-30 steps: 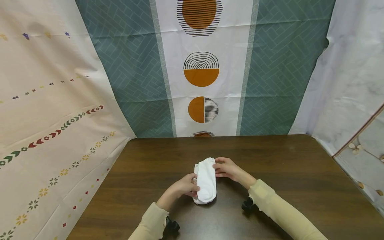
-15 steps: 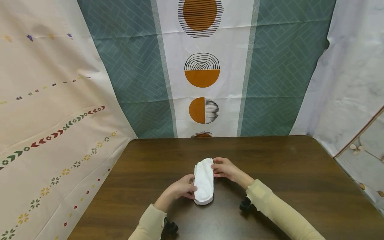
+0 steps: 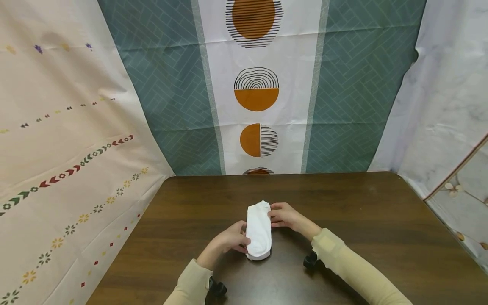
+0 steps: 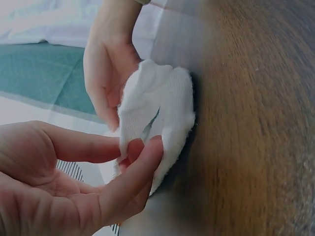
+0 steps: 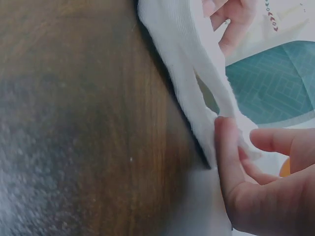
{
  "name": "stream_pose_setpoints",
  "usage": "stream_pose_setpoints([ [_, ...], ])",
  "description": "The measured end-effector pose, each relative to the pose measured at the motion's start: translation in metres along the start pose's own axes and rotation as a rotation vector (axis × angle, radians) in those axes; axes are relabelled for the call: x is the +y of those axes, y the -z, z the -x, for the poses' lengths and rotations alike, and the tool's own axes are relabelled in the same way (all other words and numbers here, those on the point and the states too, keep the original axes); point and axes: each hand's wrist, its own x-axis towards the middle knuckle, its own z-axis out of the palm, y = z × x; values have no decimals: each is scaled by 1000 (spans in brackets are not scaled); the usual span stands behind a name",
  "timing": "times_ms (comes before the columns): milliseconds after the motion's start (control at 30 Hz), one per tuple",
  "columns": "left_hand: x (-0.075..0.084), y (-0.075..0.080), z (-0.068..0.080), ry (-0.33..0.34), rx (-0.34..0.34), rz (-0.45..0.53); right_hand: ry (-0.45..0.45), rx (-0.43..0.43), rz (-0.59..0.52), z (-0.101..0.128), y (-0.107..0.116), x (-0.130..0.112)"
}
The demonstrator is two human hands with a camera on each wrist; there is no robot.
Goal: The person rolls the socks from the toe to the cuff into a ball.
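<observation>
A white sock (image 3: 259, 232) lies lengthwise on the table, its two ribbed layers (image 4: 170, 105) one over the other with a narrow gap between them. It looks like a pair stacked together, though I cannot tell for certain. My left hand (image 3: 231, 238) pinches the upper layer at the left edge, thumb and finger meeting on the fabric in the left wrist view. At the far right edge, my right hand (image 3: 286, 217) holds the upper layer between thumb and fingers. In the right wrist view the fingers (image 5: 227, 147) reach into the gap between the layers (image 5: 184, 54).
The dark wooden table (image 3: 343, 203) stretches out on both sides of the sock. Behind it hangs a green and white patterned cloth (image 3: 339, 84). A cream embroidered cloth (image 3: 76, 178) hangs at the left, and a white marbled cloth (image 3: 453, 106) at the right.
The sock's upper layer has shifted slightly left and now lines up more closely over the lower one. My right hand has moved a little left with it; the left hand has barely moved.
</observation>
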Motion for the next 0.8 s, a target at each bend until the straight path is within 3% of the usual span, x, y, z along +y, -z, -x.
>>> stream_pose_setpoints([
  [233, -4, -1, 0, 17, 44, -5, -14, -51, 23, -1, 2, 5],
  [633, -1, 0, 1, -21, 82, -183, 132, 59, 301, 6, -4, -3],
  [800, -1, 0, -1, -41, 78, -246, 111, 58, 338, 5, -7, -4],
])
